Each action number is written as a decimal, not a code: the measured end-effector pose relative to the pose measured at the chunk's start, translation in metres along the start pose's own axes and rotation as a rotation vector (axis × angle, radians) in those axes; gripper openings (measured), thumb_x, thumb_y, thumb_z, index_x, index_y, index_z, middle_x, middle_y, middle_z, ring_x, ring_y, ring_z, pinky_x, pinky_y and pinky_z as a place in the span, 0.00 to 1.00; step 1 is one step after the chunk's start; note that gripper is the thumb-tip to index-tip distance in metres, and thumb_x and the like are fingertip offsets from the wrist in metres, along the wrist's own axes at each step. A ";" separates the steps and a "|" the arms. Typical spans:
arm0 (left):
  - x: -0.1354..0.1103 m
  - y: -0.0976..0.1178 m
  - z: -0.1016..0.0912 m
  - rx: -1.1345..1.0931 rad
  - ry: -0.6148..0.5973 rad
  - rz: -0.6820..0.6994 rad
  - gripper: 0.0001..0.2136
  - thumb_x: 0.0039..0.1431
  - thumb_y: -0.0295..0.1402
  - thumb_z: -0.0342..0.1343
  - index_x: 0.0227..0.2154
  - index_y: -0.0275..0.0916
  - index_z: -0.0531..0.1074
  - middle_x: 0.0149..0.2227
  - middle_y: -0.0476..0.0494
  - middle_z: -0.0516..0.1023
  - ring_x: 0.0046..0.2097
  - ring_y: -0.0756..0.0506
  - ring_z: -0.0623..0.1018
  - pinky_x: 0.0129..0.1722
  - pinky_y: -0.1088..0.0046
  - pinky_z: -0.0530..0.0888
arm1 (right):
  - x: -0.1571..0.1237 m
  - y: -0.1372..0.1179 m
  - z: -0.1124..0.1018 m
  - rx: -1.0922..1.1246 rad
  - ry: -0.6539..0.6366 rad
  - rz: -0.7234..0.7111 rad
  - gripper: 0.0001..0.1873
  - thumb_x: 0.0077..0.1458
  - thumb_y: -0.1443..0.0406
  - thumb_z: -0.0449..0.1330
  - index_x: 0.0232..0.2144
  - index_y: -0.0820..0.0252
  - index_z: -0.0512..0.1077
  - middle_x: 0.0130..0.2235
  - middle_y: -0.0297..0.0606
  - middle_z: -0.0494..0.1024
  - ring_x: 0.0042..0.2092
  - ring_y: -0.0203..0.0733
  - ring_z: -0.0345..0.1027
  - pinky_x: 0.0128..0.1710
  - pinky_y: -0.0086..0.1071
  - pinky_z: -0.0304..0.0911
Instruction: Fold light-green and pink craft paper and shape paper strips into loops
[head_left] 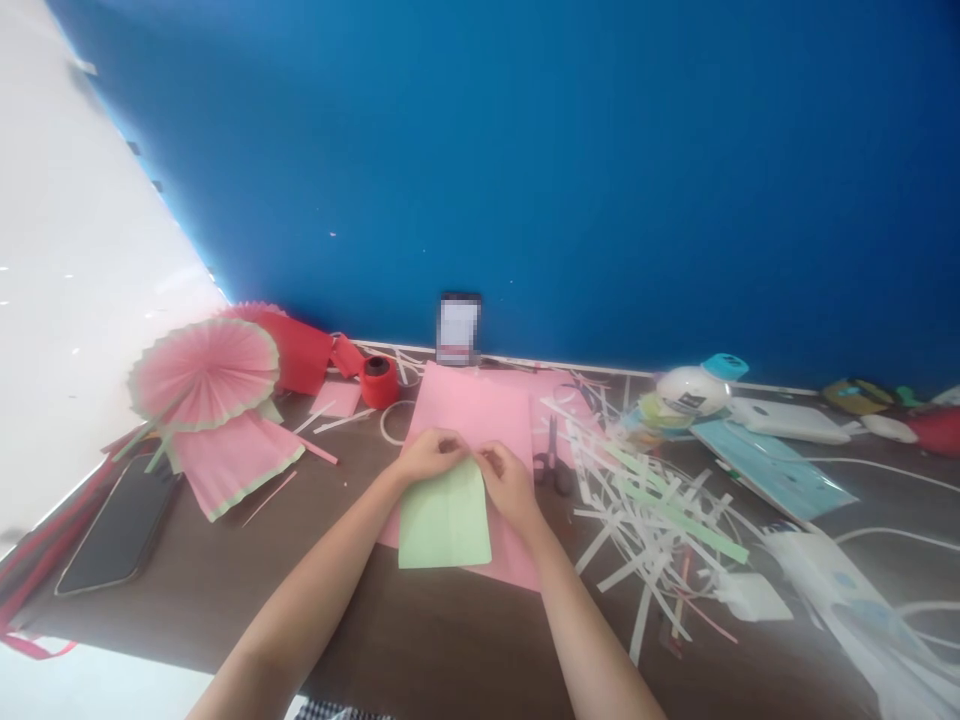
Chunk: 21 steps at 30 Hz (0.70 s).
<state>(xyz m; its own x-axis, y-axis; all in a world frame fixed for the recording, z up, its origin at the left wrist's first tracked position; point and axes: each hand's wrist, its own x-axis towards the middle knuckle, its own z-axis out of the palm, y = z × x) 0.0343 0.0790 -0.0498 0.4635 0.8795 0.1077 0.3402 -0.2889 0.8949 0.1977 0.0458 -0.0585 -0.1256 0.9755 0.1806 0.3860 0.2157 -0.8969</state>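
Note:
Both hands meet at the top edge of a light green paper sheet (pixel 445 520) in the middle of the table. My left hand (pixel 433 455) pinches the paper's upper edge, its fingers bent inward. Close beside it, my right hand (pixel 507 480) has its fingertips closed on the same edge near the right corner. Beneath the green sheet lies a larger pink paper sheet (pixel 480 405). Dark-handled scissors (pixel 553 462) rest just right of my right hand.
White paper strips (pixel 645 540) spread in a tangle to the right. A pleated pink paper fan (pixel 206 372) and a phone (pixel 120 525) are at left. A red roll (pixel 379 383) and a propped phone (pixel 458 328) stand by the blue wall (pixel 525 180). A white bottle (pixel 694 390) is back right.

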 end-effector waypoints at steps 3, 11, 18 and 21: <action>0.000 -0.001 0.001 -0.008 0.008 0.000 0.08 0.51 0.29 0.49 0.28 0.34 0.72 0.26 0.48 0.74 0.27 0.52 0.70 0.29 0.78 0.66 | 0.001 0.001 0.001 0.016 0.006 0.012 0.07 0.52 0.60 0.52 0.28 0.57 0.66 0.30 0.34 0.72 0.34 0.39 0.67 0.37 0.32 0.61; 0.000 0.002 0.001 0.043 -0.004 0.020 0.09 0.53 0.32 0.49 0.29 0.35 0.72 0.29 0.46 0.75 0.31 0.50 0.72 0.31 0.77 0.68 | 0.003 0.001 -0.004 0.169 -0.036 0.058 0.12 0.49 0.57 0.55 0.29 0.60 0.68 0.31 0.37 0.73 0.36 0.41 0.67 0.37 0.33 0.62; 0.001 0.009 -0.005 0.054 -0.091 0.031 0.09 0.53 0.31 0.48 0.30 0.35 0.72 0.30 0.46 0.76 0.32 0.50 0.73 0.34 0.77 0.68 | 0.005 0.002 -0.007 0.176 -0.053 0.060 0.11 0.49 0.57 0.56 0.27 0.60 0.68 0.29 0.36 0.72 0.33 0.40 0.66 0.34 0.32 0.61; 0.001 0.010 -0.007 0.063 -0.100 0.019 0.10 0.53 0.31 0.47 0.28 0.34 0.73 0.26 0.48 0.74 0.29 0.51 0.71 0.31 0.77 0.67 | 0.005 0.002 -0.006 0.180 -0.057 0.047 0.11 0.50 0.57 0.55 0.27 0.60 0.68 0.29 0.36 0.71 0.34 0.39 0.66 0.35 0.32 0.61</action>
<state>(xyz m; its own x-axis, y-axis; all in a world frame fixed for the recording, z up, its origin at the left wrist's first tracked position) 0.0323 0.0795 -0.0382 0.5488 0.8324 0.0776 0.3802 -0.3312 0.8636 0.2033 0.0516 -0.0566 -0.1648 0.9792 0.1183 0.2232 0.1539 -0.9626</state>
